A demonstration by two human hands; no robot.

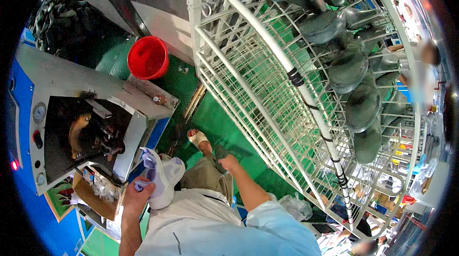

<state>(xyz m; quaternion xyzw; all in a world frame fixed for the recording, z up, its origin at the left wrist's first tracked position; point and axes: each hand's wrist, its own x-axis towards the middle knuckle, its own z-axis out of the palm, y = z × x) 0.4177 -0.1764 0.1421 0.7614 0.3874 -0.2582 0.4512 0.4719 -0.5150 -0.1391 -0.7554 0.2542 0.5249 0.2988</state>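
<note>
A white and lavender sneaker [167, 177] stands against my body at the lower middle. My left hand [138, 191] is closed on its lavender collar and heel side. Slightly ahead and to the right, my right hand [230, 163] is closed around a dark, grey-green piece [222, 153]. Most of that piece blends with the floor and my trousers, so its kind cannot be made out. Left of the sneaker, a machine [81, 81] has an open cavity with dark metal parts and a brownish curved piece inside.
A tall white wire rack [267, 88] leans across the right, with several dark shoe lasts [351, 69] on its far side. A red bucket [148, 57] stands behind the machine. A cardboard box [98, 194] sits below the cavity. Plastic bags [294, 206] lie near the rack's foot.
</note>
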